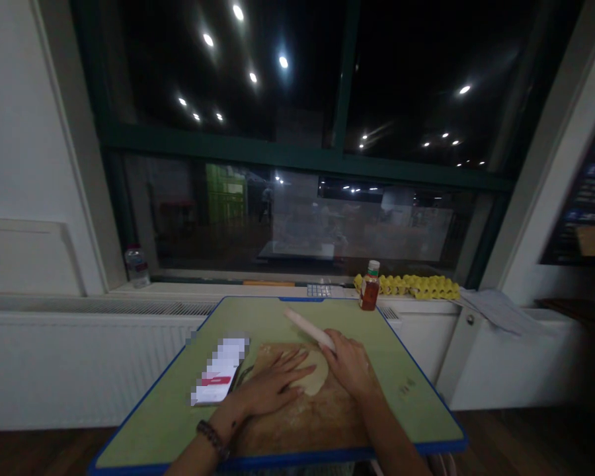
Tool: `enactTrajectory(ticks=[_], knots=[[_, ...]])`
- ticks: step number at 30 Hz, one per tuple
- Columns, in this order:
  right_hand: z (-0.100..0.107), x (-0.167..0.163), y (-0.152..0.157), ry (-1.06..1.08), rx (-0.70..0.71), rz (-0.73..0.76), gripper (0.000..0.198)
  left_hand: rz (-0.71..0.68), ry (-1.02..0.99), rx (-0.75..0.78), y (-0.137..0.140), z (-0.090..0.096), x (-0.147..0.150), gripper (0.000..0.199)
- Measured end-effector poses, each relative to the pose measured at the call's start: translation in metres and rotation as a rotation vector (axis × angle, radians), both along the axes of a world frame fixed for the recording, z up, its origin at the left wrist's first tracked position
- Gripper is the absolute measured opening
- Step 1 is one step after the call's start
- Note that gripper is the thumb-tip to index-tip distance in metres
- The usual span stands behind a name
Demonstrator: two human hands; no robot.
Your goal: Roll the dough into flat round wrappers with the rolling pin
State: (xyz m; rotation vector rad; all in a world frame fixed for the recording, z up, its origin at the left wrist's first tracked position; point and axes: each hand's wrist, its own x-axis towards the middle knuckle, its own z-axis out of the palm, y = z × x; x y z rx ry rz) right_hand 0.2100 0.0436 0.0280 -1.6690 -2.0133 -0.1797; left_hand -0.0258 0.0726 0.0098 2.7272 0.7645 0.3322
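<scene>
A round, flat piece of dough (317, 379) lies on a brown, flour-dusted board (302, 423). My left hand (272, 383) rests flat with fingers spread, its fingertips on the left part of the dough. In my right hand (348, 363) is a pale rolling pin (305, 324), gripped near its lower right end. The pin slants up to the left, beyond the far edge of the dough. Left of the board lies a phone (221, 373) with a lit, partly pixelated screen.
The green table (153, 423) has a blue rim. A bottle of red-brown liquid (369, 287) stands at its far right corner. On the windowsill behind are yellow egg trays (426, 287), papers (500, 312) and a clear bottle (137, 266). A white radiator (69, 363) stands left.
</scene>
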Motion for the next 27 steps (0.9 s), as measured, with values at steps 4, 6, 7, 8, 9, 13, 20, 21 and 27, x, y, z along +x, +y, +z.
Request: enactTrajectory(ticks=[4, 6, 7, 8, 9, 13, 20, 21, 27], knots=[[0.0, 0.001, -0.001, 0.108, 0.05, 0.045, 0.028, 0.141, -0.152, 0.015, -0.008, -0.005, 0.008, 0.052], [0.003, 0.0, -0.004, 0.143, 0.058, 0.084, 0.027, 0.319, -0.358, 0.015, -0.009, -0.001, 0.015, 0.064], [0.004, -0.001, -0.005, 0.147, 0.061, 0.107, 0.027, 0.403, -0.482, 0.005, -0.01, 0.003, 0.019, 0.069], [0.005, -0.001, -0.007, 0.144, 0.065, 0.127, 0.026, 0.459, -0.599, -0.012, -0.011, 0.009, 0.023, 0.072], [0.005, -0.001, -0.008, 0.139, 0.071, 0.143, 0.027, 0.477, -0.692, -0.041, -0.014, 0.017, 0.027, 0.072], [0.002, 0.001, -0.009, 0.162, 0.091, 0.143, 0.029, 0.223, -0.765, -0.06, -0.042, 0.057, 0.045, 0.051], [-0.007, 0.008, -0.005, 0.135, 0.124, 0.193, 0.038, 0.215, -0.756, 0.012, -0.074, 0.076, 0.068, 0.05], [-0.008, 0.008, -0.004, 0.127, 0.127, 0.189, 0.039, 0.213, -0.763, 0.016, -0.074, 0.075, 0.07, 0.048], [-0.011, 0.008, -0.005, 0.108, 0.118, 0.131, 0.038, 0.161, -0.781, 0.066, -0.073, 0.082, 0.074, 0.035]])
